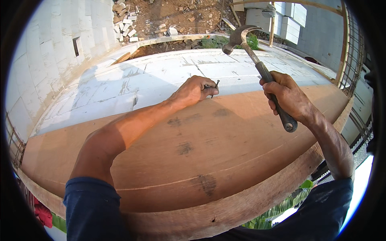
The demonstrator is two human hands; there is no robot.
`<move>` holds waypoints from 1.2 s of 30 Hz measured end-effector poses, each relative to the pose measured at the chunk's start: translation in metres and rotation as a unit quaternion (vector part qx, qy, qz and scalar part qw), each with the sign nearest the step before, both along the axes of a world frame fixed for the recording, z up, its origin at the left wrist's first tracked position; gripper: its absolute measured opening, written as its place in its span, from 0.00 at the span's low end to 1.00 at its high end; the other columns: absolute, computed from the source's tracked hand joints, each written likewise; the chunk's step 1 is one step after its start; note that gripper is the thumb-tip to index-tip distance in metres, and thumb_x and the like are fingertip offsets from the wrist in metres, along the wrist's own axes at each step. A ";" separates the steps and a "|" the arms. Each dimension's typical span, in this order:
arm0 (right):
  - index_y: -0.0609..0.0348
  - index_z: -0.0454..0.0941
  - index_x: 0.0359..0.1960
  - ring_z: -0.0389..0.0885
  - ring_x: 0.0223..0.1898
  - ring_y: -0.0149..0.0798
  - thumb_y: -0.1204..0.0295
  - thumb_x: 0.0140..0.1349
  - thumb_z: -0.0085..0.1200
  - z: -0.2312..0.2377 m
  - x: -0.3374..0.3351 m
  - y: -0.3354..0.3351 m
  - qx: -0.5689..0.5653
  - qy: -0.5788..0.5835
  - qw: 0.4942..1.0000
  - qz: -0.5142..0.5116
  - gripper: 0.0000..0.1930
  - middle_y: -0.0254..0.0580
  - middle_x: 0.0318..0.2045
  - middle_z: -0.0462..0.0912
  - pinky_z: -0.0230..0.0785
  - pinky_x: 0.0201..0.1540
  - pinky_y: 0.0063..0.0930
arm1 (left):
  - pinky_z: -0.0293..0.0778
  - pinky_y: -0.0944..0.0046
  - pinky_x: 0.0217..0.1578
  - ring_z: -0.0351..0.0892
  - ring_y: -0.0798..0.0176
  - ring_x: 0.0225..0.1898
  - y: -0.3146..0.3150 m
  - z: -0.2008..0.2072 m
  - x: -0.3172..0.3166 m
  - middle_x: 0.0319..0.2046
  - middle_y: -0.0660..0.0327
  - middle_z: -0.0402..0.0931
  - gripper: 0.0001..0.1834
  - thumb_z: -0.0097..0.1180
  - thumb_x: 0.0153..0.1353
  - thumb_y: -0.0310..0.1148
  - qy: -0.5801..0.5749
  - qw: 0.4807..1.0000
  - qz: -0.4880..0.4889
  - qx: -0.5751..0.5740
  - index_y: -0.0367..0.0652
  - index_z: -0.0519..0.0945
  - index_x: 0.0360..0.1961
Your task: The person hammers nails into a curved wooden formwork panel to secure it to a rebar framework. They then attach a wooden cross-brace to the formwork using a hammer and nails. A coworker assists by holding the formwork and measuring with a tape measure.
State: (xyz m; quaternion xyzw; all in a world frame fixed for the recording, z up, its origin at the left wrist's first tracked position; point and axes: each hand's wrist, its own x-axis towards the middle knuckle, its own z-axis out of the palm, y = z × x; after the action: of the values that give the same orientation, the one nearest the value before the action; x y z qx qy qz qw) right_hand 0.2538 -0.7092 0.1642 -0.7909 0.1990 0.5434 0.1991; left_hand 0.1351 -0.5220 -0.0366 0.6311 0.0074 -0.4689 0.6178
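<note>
At frame centre, the left hand (193,91) pinches one nail (215,89) upright between nearly closed fingers (210,90), its tip on the brown plywood sheet (193,160). Upper right, the right hand (287,98) wraps closed around one raised claw hammer (257,64).

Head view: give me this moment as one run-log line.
left hand: pinching nail upright on plywood sheet | right hand: gripping claw hammer, raised | behind: white block wall
</note>
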 end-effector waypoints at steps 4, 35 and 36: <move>0.68 0.72 0.44 0.72 0.17 0.24 0.62 0.70 0.44 0.023 -0.005 0.002 0.031 -0.013 0.998 -0.049 0.17 0.30 0.19 0.67 0.70 0.18 0.23 | 0.70 0.60 0.34 0.74 0.65 0.30 -0.010 -0.007 -0.012 0.31 0.59 0.82 0.17 0.61 0.64 0.44 -0.016 1.000 0.016 0.010 0.39 0.84 0.38; 0.58 0.65 0.38 0.71 0.17 0.24 0.60 0.74 0.44 0.057 -0.020 0.035 0.074 -0.311 0.923 -0.214 0.13 0.32 0.25 0.68 0.71 0.15 0.22 | 0.69 0.59 0.32 0.71 0.65 0.27 -0.013 -0.002 -0.017 0.33 0.57 0.83 0.14 0.60 0.65 0.39 -0.030 0.997 0.030 -0.059 0.36 0.84 0.39; 0.57 0.64 0.37 0.70 0.17 0.24 0.60 0.74 0.44 0.056 -0.023 0.037 0.042 -0.268 0.930 -0.247 0.13 0.32 0.25 0.68 0.71 0.15 0.23 | 0.70 0.59 0.33 0.71 0.65 0.27 -0.013 -0.002 -0.017 0.32 0.57 0.82 0.15 0.60 0.65 0.39 -0.025 0.998 0.025 -0.055 0.36 0.84 0.39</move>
State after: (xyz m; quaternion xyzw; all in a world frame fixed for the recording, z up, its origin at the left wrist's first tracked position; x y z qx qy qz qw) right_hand 0.2310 -0.6721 0.2200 -0.8236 0.3045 0.2531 0.4061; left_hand 0.1178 -0.5350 -0.0386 0.6075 -0.0179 -0.4373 0.6628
